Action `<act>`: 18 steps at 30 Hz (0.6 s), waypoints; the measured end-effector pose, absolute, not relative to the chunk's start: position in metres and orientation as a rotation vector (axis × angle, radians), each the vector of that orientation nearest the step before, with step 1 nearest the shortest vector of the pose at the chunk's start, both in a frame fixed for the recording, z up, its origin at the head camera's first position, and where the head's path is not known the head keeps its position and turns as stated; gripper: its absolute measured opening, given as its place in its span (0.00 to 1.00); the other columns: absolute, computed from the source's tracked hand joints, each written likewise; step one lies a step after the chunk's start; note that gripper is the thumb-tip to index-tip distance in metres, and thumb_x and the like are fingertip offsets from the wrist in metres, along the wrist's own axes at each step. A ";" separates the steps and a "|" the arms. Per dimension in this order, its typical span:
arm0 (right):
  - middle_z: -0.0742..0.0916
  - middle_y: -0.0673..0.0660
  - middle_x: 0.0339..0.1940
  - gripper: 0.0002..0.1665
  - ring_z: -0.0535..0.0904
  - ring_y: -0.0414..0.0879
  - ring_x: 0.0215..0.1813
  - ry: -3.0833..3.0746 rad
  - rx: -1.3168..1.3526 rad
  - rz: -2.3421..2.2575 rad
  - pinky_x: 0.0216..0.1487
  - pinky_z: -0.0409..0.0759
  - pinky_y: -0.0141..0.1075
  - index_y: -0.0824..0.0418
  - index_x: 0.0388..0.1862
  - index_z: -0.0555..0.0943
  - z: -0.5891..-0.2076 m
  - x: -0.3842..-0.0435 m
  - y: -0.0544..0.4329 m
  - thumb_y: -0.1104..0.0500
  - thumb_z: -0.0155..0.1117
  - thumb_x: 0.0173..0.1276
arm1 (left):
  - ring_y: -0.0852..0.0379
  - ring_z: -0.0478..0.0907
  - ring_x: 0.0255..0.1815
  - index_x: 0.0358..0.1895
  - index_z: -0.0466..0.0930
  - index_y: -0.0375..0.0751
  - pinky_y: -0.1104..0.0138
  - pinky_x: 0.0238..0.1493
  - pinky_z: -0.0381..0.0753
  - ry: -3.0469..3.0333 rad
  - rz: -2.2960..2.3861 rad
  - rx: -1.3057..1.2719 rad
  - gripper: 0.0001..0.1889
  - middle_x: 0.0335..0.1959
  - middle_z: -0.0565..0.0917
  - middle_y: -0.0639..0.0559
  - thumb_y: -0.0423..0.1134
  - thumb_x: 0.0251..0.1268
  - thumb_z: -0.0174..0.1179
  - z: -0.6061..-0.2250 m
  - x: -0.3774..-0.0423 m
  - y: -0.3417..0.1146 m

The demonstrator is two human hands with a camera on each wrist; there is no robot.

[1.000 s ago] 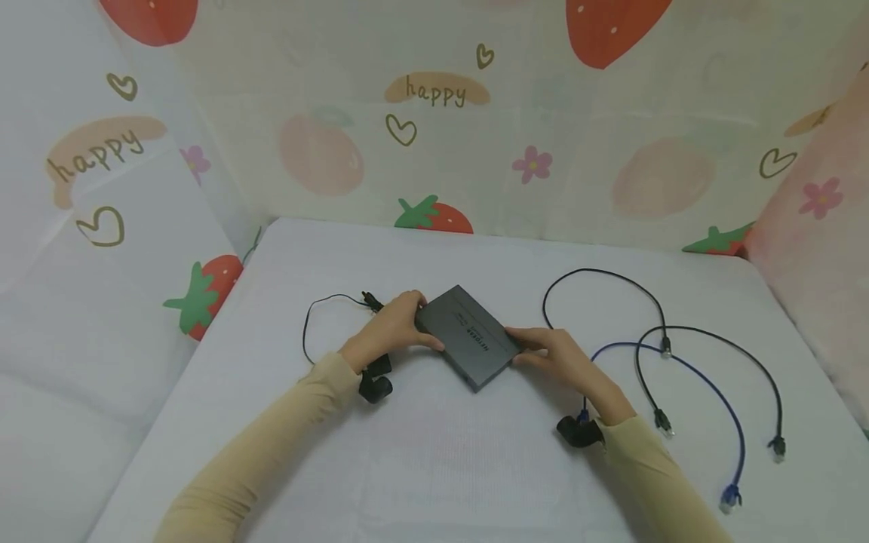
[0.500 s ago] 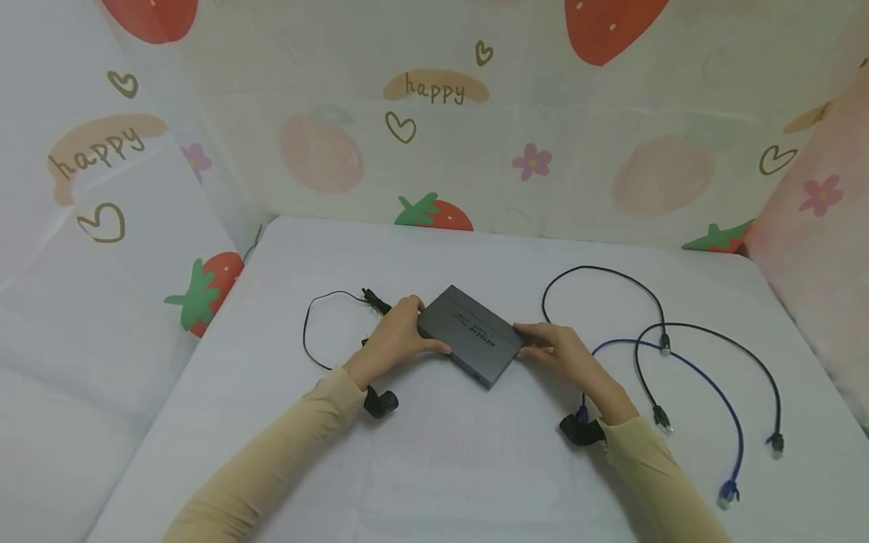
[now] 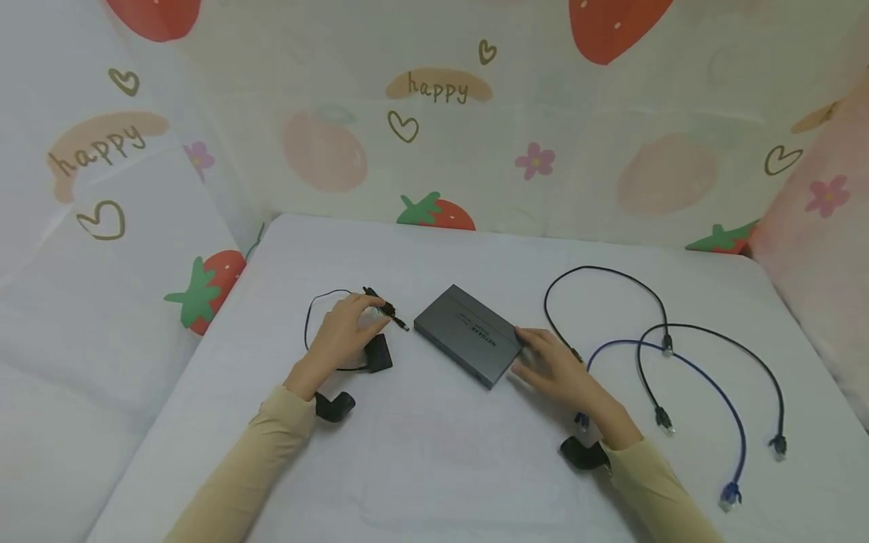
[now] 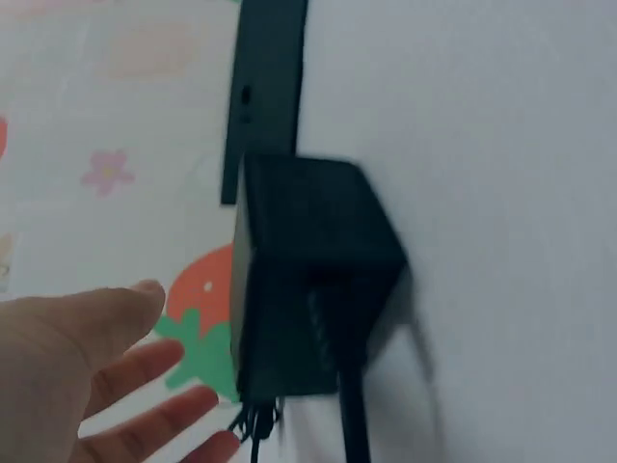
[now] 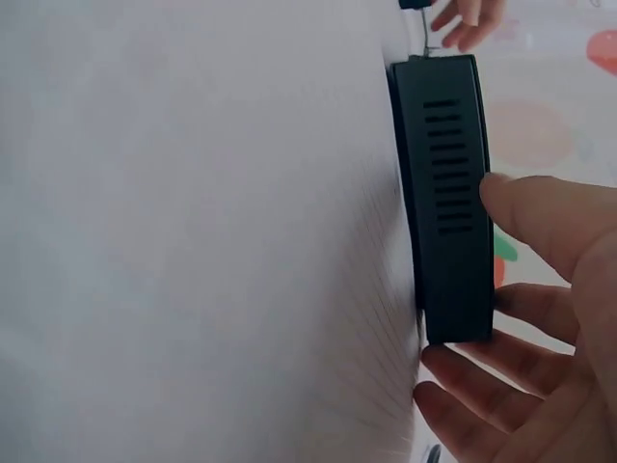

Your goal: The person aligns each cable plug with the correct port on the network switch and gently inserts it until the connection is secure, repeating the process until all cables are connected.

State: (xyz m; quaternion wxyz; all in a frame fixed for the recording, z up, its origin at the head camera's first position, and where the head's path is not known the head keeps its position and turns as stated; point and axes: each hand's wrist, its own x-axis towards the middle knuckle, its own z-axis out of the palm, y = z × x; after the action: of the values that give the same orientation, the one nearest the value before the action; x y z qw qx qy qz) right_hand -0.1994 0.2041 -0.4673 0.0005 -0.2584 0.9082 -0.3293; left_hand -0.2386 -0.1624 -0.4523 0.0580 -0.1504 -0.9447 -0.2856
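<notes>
A dark grey NETGEAR network switch [image 3: 468, 335] lies flat and turned at an angle on the white table. My right hand [image 3: 560, 373] holds its right-hand corner; the right wrist view shows the thumb at the vented side's edge and fingers around the end. My left hand [image 3: 342, 332] is above a black power adapter [image 3: 379, 353] and its bundled cord, whose barrel plug [image 3: 402, 324] points toward the switch. In the left wrist view, the adapter [image 4: 308, 270] stands close to the camera, and the left thumb and fingers are spread apart from it.
A blue network cable [image 3: 721, 396] and two black network cables [image 3: 760, 358] [image 3: 597, 268] lie curved on the right of the table [image 3: 441, 467]. Patterned cloth [image 3: 502, 121] hangs behind and at the sides. A black wrist camera [image 3: 582, 452] sits under the right wrist.
My left hand has let go of the switch and moved left to the adapter cord. The switch has turned slightly and moved right. My right hand stays at its right corner.
</notes>
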 end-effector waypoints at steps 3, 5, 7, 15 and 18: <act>0.66 0.61 0.68 0.43 0.62 0.59 0.68 2.820 -0.788 -1.043 0.64 0.62 0.56 0.61 0.70 0.60 -0.468 -0.197 0.204 0.47 0.64 0.61 | 0.40 0.70 0.57 0.55 0.76 0.42 0.46 0.56 0.68 -2.858 -0.871 -0.508 0.19 0.55 0.77 0.42 0.47 0.65 0.56 -0.449 -0.239 -0.172; 0.64 0.61 0.70 0.47 0.60 0.59 0.69 2.808 -0.792 -1.044 0.64 0.62 0.57 0.60 0.72 0.58 -0.469 -0.196 0.203 0.45 0.65 0.59 | 0.40 0.70 0.58 0.54 0.77 0.42 0.45 0.55 0.68 -2.855 -0.850 -0.574 0.18 0.55 0.77 0.42 0.45 0.64 0.57 -0.448 -0.240 -0.176; 0.62 0.61 0.70 0.50 0.59 0.59 0.70 2.812 -0.808 -1.040 0.64 0.62 0.57 0.60 0.72 0.57 -0.469 -0.196 0.201 0.43 0.67 0.56 | 0.41 0.71 0.57 0.53 0.77 0.42 0.46 0.53 0.69 -2.844 -0.804 -0.642 0.17 0.54 0.78 0.44 0.45 0.63 0.58 -0.449 -0.242 -0.176; 0.60 0.64 0.72 0.54 0.58 0.60 0.70 2.867 -0.829 -0.940 0.64 0.63 0.56 0.58 0.73 0.56 -0.470 -0.196 0.194 0.39 0.68 0.53 | 0.46 0.71 0.56 0.49 0.80 0.45 0.48 0.51 0.71 -2.799 -0.597 -0.863 0.14 0.51 0.79 0.48 0.41 0.60 0.61 -0.455 -0.261 -0.169; 0.59 0.64 0.72 0.54 0.57 0.60 0.71 2.872 -0.815 -0.914 0.63 0.64 0.56 0.57 0.73 0.57 -0.470 -0.196 0.192 0.38 0.68 0.52 | 0.48 0.70 0.55 0.47 0.82 0.46 0.47 0.51 0.69 -2.818 -0.501 -0.915 0.13 0.50 0.79 0.50 0.41 0.59 0.62 -0.454 -0.267 -0.165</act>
State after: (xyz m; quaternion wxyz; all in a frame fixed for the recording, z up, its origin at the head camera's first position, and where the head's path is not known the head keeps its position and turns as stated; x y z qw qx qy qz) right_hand -0.1958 0.1920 -0.4701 0.0096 -0.2610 0.9198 -0.2927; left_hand -0.2675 -0.1652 -0.4540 0.0684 -0.3037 -0.9356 -0.1663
